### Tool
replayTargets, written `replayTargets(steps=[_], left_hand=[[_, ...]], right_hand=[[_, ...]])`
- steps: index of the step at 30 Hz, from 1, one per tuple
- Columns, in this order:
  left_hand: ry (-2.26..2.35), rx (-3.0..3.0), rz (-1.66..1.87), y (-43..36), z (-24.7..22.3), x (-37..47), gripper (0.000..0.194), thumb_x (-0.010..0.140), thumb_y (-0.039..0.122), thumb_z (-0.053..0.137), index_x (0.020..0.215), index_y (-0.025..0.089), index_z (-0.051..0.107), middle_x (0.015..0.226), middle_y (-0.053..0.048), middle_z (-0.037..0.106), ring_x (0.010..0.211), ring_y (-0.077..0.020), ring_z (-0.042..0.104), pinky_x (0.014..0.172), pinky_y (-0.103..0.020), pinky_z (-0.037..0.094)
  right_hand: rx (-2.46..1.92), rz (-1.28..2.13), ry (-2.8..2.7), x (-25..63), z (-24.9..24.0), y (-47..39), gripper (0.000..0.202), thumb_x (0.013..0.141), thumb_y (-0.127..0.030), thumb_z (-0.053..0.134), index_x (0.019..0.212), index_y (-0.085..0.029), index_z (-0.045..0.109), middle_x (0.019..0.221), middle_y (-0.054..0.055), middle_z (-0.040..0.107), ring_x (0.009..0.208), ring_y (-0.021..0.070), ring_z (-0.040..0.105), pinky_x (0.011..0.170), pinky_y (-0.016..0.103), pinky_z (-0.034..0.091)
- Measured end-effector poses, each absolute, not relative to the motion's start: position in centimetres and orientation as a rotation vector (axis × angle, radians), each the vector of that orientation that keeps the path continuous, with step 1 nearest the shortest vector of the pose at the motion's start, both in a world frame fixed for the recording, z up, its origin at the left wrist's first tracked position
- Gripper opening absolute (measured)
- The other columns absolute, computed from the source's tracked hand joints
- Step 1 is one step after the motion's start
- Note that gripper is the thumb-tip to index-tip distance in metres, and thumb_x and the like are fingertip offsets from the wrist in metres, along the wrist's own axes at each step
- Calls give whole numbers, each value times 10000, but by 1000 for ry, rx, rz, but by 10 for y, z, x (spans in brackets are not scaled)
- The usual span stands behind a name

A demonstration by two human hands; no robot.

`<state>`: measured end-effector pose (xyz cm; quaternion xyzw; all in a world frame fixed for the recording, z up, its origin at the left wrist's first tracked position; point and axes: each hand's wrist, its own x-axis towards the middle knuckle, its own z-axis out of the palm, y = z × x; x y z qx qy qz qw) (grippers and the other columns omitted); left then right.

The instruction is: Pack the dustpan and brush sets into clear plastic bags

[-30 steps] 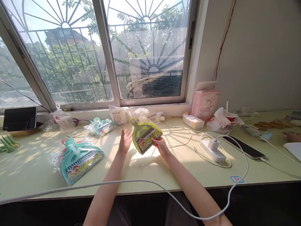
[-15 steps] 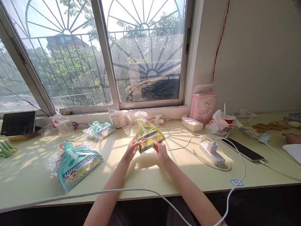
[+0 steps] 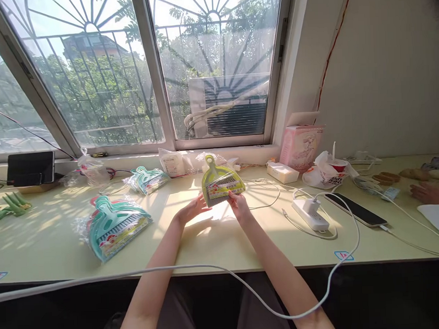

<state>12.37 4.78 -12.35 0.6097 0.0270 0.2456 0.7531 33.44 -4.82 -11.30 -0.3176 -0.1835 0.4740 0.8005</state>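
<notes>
Held up over the table is a yellow-green dustpan and brush set in clear wrap with a printed label, its handle pointing up. My right hand pinches its lower right edge between thumb and fingers. Fingers stretched, my left hand lies just below the set's lower left corner; whether the fingertips touch it I cannot tell. To the left, a stack of wrapped teal dustpan sets, with some red showing behind, rests on the table. Smaller teal dustpan sets lie farther back.
A white cable crosses in front of my forearms. On the right are a power strip, a phone, a white box and a pink box. A tablet stands far left. Another person's hand appears far right.
The yellow-green dustpan set has been raised and tilted more upright. My left hand has let go of its left side and opened; my right hand keeps its hold. The view has shifted slightly.
</notes>
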Motion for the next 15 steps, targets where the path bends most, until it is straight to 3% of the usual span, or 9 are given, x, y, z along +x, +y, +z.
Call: replayTargets(steps=[3,7,11,15], left_hand=[[97,1093,877,53,-110,118,937,869,799,657,1581,209,502,1659,-188,486,1598,-409,341,1277,-622,283],[118,922,1144,39,-84,126,817,977,712,545,1647,268,400,1670,-113,484,1577,-346,390,1257,-556,361],[44,973,1062,12,-76,154,667,1028,652,463,1598,306,477,1587,-94,566,1540,-340,435,1210,-555,415],[-13,1030,891,4,-90,187,788,958,755,466,1531,218,542,1521,-174,606,1529,-392,434,1169,-584,437]], right_hand=[[-663,1135,-531,329,-114,-49,264,634,-168,936,830,-165,760,873,77,818,971,275,794,917,379,667],[-673,1291,-733,310,-121,-51,398,537,-251,1010,845,-149,780,906,101,829,936,302,793,913,443,665],[-709,1359,-829,295,-124,-54,413,516,-251,1013,846,-149,785,923,106,833,931,310,788,930,490,651],[-718,1293,-765,289,-118,-57,305,608,-158,927,876,-163,782,944,90,828,983,303,779,915,470,651]])
